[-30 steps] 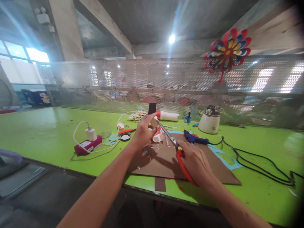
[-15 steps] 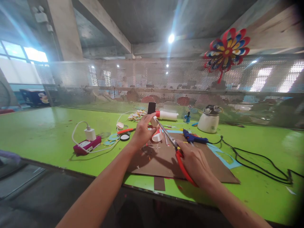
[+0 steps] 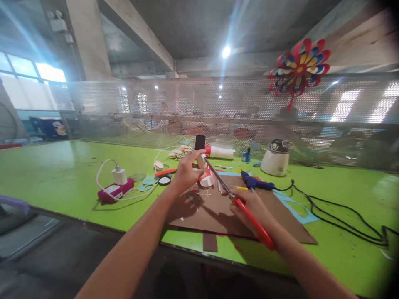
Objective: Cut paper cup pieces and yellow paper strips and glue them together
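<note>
My right hand (image 3: pixel 254 209) is wrapped around red-handled scissors (image 3: pixel 249 211). Their long metal blades point up and left, the tip beside a small white piece (image 3: pixel 203 161) in my left hand (image 3: pixel 188 171). The thumb and fingers of that hand are closed on this piece, which looks like paper; its exact shape is partly hidden. Just below stands a red and white rolled piece (image 3: pixel 207 178) on a brown board (image 3: pixel 215 214) strewn with small scraps. A dark upright rectangle (image 3: pixel 200 142) shows right behind my left fingertips.
A blue glue gun (image 3: pixel 257 182) with a black cord lies right. Behind it are a white bottle (image 3: pixel 275 158) and a small blue bottle (image 3: pixel 246 155). A purple power strip (image 3: pixel 116 192) with a charger sits left. A perforated screen (image 3: pixel 181 108) borders the green table (image 3: pixel 62 174).
The scissors have turned in my right hand; their red handles now lie closer together, further right, and the blades look more closed. My left hand keeps its hold on the white piece.
</note>
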Motion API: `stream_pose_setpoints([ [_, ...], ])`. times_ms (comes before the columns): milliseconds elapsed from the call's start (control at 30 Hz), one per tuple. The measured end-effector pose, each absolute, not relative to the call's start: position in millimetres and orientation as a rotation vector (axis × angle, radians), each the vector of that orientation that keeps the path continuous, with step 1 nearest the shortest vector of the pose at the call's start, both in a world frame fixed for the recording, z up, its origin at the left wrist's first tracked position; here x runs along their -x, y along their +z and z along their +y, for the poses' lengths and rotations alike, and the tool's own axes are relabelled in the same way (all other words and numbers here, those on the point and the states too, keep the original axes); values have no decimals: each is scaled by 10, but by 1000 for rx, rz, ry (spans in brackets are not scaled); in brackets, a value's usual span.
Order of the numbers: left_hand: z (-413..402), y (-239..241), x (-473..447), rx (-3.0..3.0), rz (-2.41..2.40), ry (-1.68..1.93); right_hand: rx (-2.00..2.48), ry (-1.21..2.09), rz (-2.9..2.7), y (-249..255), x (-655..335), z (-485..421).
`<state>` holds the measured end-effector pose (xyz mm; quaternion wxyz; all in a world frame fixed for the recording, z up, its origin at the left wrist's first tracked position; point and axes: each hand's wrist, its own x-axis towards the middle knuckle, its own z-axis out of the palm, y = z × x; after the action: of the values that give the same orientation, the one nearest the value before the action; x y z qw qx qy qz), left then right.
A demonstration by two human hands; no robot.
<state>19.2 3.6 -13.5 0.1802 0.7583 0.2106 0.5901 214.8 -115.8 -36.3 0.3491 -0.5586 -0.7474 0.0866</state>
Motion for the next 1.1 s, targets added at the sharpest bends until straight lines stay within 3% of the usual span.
stream_pose_setpoints([
  [167,47,-109,-191,-1960,566,1510,1405,323,-1936,-302,-2163,-1173],
  [633,-75,-3,-153,-1741,305,1462,1506,21,-1731,-345,-2257,-1112],
  [1100,-171,47,-137,-1733,145,1356,1435,-30,-1764,-380,-2208,-1144],
])
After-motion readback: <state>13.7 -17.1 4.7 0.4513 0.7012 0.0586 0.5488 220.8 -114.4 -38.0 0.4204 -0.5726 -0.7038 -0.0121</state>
